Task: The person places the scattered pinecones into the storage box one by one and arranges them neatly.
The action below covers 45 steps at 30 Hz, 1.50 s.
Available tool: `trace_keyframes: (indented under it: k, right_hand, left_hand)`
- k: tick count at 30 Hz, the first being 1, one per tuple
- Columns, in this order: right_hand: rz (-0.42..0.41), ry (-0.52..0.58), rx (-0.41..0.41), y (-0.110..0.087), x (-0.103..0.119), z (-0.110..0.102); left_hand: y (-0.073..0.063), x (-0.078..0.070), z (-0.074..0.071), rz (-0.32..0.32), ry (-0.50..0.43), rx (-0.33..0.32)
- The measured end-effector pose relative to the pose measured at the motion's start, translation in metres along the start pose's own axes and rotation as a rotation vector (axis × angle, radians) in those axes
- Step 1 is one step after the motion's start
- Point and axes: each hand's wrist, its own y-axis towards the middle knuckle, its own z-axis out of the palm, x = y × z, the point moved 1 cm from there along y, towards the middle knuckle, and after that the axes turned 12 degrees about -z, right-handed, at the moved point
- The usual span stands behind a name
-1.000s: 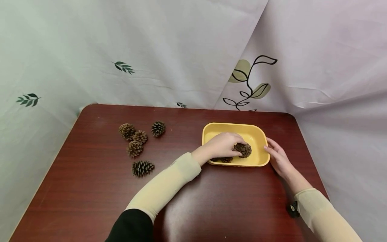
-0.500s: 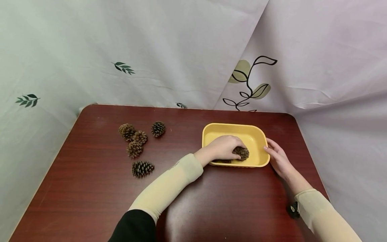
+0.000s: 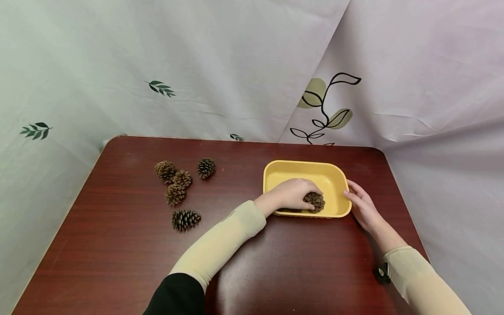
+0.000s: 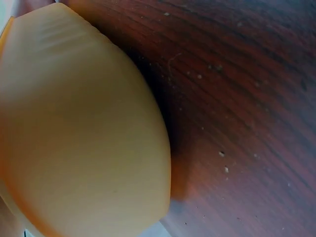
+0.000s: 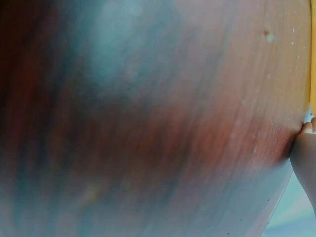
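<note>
Inside the tray (image 3: 334, 186), a cone (image 3: 316, 203) is held by the left grip (image 3: 293, 193), its fingers nearly closed round it; the tray's right rim is pinched by the right grip (image 3: 364, 206). The cone is judged light, stiff, brittle-scaled, best taken gently round its middle.

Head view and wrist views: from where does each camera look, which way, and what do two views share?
Head: on the head, facing forward and down at the table, yellow tray and pinecones; left hand, right hand and sleeves show.
Left wrist: on that wrist, facing the table and the yellow tray's outside; no hand plainly shows.
Right wrist: on that wrist, facing mostly the table; part of the right hand shows.
Both wrist views share table and yellow tray.
</note>
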Motion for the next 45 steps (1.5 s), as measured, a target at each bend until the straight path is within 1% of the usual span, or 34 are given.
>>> trace_keyframes:
  k: [4, 10, 14, 20, 24, 32, 45]
  right_hand:
    - [0.001, 0.004, -0.001, 0.0, 0.0, 0.0]
    - [-0.001, 0.014, -0.002, 0.0, 0.0, 0.0]
    - [0.003, 0.006, -0.001, 0.001, 0.0, 0.001]
    - [-0.009, 0.012, 0.0, 0.0, 0.0, 0.0]
    - [-0.012, 0.009, 0.002, 0.001, 0.0, 0.0]
    - [-0.004, 0.008, -0.004, 0.001, 0.0, 0.0]
    - [-0.008, 0.008, 0.005, 0.001, -0.001, -0.001]
  left_hand:
    - [0.0, 0.0, -0.002, 0.004, 0.01, 0.015]
    - [0.002, -0.002, -0.008, 0.012, 0.038, 0.069]
    - [0.003, -0.002, -0.009, 0.018, 0.024, 0.087]
    - [0.002, 0.004, -0.004, 0.008, -0.072, 0.073]
    - [0.002, 0.007, -0.001, 0.008, -0.104, 0.069]
    - [0.003, 0.008, 0.002, 0.019, -0.089, 0.068]
    - [0.002, 0.005, 0.0, 0.028, -0.058, 0.077]
